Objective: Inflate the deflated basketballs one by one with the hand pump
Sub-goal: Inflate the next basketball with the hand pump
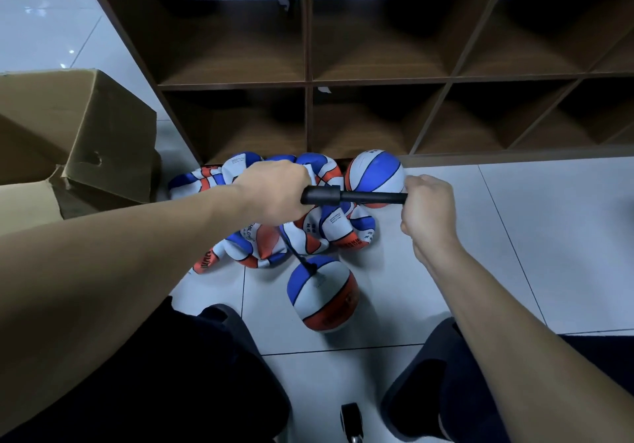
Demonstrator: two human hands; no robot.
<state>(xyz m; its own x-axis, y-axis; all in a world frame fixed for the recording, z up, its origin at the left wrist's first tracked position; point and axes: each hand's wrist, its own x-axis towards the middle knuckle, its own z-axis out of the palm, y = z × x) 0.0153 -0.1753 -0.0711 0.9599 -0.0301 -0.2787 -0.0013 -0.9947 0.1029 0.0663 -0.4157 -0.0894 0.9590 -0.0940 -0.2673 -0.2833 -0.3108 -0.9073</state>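
- One down by the look of it: round, full basketball [375, 176] parked against the foot of the wooden shelf unit [308, 79], just right of the flat pile.
- Currently mid-job on ball number two [322, 293], out on the floor tiles [497, 254] on the near side of the pile, away from the shelf unit. Already fairly round, maybe a touch egg-shaped, so probably needs more strokes. Just a guess from the shape.
- Hand pump [353, 197] held level above the pile. Left hand [274, 195] wrapped tight round the fat barrel end, right hand [429, 212] clenched on the far end where the handle should be, handle itself hidden inside the fist. Thin part showing between the two hands, so likely pulled partway out.
- Black hose [291, 247] dropping from under the left hand down to the top of ball number two. Looks plugged in, though the needle is too small to make out.
- Still to do: whole heap of deflated basketballs [260, 230] crumpled up right in front of the shelf unit. Hard to count, several at least.
- Open cardboard box [75, 134] sitting left of the shelf unit, contents not visible.
- So, early days. Roughly one and a bit done, most of the pile untouched.
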